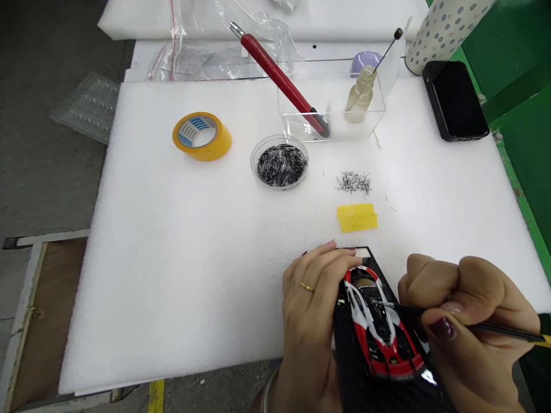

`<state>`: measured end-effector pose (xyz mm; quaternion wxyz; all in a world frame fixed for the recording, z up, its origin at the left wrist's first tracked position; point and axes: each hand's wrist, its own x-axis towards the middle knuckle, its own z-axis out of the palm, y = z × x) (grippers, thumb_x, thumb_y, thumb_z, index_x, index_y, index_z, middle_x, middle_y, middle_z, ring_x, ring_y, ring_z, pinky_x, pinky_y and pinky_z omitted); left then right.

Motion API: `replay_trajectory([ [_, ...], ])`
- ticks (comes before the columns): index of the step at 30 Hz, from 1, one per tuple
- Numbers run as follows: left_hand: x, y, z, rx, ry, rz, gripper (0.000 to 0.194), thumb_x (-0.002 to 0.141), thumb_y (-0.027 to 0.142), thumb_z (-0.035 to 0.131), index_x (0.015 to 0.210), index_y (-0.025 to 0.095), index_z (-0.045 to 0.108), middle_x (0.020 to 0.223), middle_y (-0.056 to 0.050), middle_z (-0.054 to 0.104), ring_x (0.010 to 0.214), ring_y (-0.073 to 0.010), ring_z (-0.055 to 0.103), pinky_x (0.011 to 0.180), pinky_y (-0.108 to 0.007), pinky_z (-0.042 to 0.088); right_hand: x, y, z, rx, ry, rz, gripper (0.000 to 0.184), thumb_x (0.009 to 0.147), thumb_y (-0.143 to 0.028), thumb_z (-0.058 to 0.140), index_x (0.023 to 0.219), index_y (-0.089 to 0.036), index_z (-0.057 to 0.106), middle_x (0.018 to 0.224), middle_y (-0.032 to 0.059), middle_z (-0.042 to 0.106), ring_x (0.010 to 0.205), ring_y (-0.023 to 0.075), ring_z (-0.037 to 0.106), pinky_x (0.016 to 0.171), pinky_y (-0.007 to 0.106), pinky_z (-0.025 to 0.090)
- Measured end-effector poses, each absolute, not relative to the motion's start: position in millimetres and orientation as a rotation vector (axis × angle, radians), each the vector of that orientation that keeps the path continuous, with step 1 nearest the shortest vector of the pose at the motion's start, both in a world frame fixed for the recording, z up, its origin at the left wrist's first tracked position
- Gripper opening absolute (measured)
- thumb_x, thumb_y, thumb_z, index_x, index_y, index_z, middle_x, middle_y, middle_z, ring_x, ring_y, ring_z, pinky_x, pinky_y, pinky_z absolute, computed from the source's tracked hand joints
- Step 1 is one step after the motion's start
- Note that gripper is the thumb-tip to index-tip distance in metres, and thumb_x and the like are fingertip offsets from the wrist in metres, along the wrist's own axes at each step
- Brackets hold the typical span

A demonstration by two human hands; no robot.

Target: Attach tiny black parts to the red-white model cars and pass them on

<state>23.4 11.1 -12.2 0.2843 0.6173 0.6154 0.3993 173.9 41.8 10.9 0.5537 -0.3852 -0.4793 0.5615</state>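
Observation:
A red, white and black model car [385, 327] is mounted on a black carbon-patterned base [344, 338], tilted near the front edge of the foam-covered table. My left hand [316, 292] is closed round the base's left side, fingers over its upper edge beside the car. In my right hand [469, 321] is a thin black paintbrush [407, 308] with a yellow end, pinched between thumb and fingers. Its fine tip is at the car's dark cabin area; whether it touches is too small to tell. Ahead of the base lie yellow tape pieces [357, 218] and a pile of short black fibres [353, 182].
A round clear dish [279, 165] holds many black fibres. Left of it stands a yellow tape roll [202, 136]. Behind, a clear tray [301, 127] holds a red pen-like tool [279, 77] and a small glass bottle [360, 94]. A phone [455, 100] lies at right.

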Motion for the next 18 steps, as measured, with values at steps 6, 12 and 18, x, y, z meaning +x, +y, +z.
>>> replay_trajectory([
  [6, 23.2, 11.3, -11.7, 1.656, 1.644, 1.071, 0.025, 0.105, 0.033, 0.050, 0.126, 0.029, 0.061, 0.129, -0.004, 0.072, 0.134, -0.0267, 0.059, 0.112, -0.046, 0.045, 174.9, 41.3, 11.7, -0.906, -1.137, 1.329, 0.025, 0.091, -0.013, 0.072, 0.082, -0.022, 0.050, 0.065, -0.0037, 0.048, 0.062, 0.0106, 0.046, 0.055, 0.029, 0.037],
  [12, 22.4, 12.3, -8.0, 1.663, 1.636, 1.067, 0.024, 0.102, 0.027, 0.054, 0.125, 0.028, 0.061, 0.128, -0.002, 0.072, 0.135, -0.0240, 0.058, 0.113, -0.040, 0.044, 179.0, 43.1, 8.0, -0.866, -1.184, 1.358, 0.018, 0.092, -0.014, 0.070, 0.086, -0.022, 0.054, 0.067, -0.0027, 0.050, 0.061, 0.0117, 0.048, 0.055, 0.029, 0.039],
  [18, 19.5, 12.4, -9.1, 1.651, 1.625, 1.044, 0.026, 0.102, 0.026, 0.055, 0.127, 0.030, 0.060, 0.130, -0.001, 0.072, 0.134, -0.0243, 0.058, 0.112, -0.040, 0.045, 178.0, 46.8, 8.9, -0.845, -1.063, 1.359, 0.014, 0.092, -0.019, 0.071, 0.088, -0.022, 0.058, 0.066, -0.0027, 0.053, 0.059, 0.0115, 0.046, 0.051, 0.027, 0.038],
])
